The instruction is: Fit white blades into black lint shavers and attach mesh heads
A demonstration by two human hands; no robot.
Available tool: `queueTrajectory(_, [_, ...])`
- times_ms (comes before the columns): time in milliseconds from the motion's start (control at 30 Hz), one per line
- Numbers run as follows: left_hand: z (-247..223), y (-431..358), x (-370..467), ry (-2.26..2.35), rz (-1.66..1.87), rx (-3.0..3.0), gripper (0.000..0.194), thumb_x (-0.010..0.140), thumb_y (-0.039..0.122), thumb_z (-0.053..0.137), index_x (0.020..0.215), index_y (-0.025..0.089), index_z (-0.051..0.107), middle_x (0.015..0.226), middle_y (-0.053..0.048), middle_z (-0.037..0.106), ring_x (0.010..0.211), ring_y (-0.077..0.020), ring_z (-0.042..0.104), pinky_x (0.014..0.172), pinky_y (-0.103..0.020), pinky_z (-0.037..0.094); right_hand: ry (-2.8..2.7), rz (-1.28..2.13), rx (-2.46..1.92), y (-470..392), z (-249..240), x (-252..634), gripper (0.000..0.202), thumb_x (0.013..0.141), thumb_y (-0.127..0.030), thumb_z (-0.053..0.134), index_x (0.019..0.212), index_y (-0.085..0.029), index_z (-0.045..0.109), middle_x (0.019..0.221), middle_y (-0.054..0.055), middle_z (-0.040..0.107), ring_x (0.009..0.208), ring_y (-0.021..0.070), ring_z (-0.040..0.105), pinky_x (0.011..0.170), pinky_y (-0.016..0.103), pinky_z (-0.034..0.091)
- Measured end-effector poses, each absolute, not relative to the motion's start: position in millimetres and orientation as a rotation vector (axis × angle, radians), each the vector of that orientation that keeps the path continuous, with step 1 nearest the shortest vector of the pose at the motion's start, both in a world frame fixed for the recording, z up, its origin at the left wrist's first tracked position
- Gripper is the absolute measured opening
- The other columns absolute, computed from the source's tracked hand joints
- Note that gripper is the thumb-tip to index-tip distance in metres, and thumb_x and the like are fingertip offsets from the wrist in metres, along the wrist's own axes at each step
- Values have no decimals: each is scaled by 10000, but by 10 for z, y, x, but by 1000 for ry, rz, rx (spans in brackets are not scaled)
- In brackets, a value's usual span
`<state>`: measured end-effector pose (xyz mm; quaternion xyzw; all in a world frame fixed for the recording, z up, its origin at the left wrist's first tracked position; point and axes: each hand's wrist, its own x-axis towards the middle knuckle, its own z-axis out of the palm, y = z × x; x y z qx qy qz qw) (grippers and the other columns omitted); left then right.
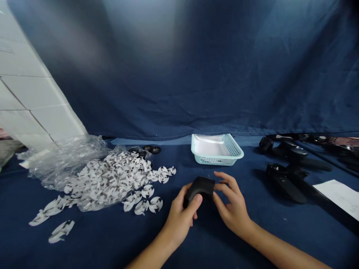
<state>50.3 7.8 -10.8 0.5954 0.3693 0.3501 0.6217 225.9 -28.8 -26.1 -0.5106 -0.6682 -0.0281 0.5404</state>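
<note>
A black curved part [201, 186], bent like a short elbow with a smooth surface, is raised a little over the blue cloth. My left hand [181, 209] is closed around its left end, thumb across the front. At its right end is my right hand [231, 203], fingers apart and slightly curled. The thumb and fingertips come right up to the part's edge, and I cannot make out whether they press on it. Whatever lies on the part's far side is hidden.
A heap of white plastic pieces [112, 179] spills from a clear bag [67, 160] at left. Behind my hands stands a light-blue basket [215, 160]. Black parts [286, 183] and white paper [338, 196] lie at right. A blue curtain [179, 74] hangs at the back.
</note>
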Motion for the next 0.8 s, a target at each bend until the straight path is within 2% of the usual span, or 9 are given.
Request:
queueTrajectory(200, [-65,94,523,849,784,1258,501,852,540,571,1198,179,523,884,-29,582,536,-74,493,395,-170,342,-1564,-72,-1234,-266,-305,2255,137,899,-168,548,968,-248,635,1239,102,527,1133,285,528,891,473,474])
queueTrajectory(500, [-137,80,516,887,823,1374,533,858,554,556,1244,190,506,833,-25,594,542,-92,507,398,-177,365,-1570,18,-1290,-286,-304,2233,93,912,-182,520,940,-238,589,1228,95,518,1132,274,506,945,504,421])
queueTrajectory(633, [-115,48,489,933,842,1507,502,859,512,582,1266,227,515,818,-19,624,578,-111,540,449,-186,402,-1565,43,-1304,-293,-312,2227,105,912,-165,480,858,-223,549,1252,100,502,1153,273,487,959,489,409])
queueTrajectory(800, [-52,16,462,939,855,1596,488,865,477,582,1281,228,524,834,-30,666,627,-142,588,545,-220,458,-1555,172,-1286,-281,-322,2227,167,940,-168,402,865,-220,542,1274,95,491,1194,256,471,999,472,396])
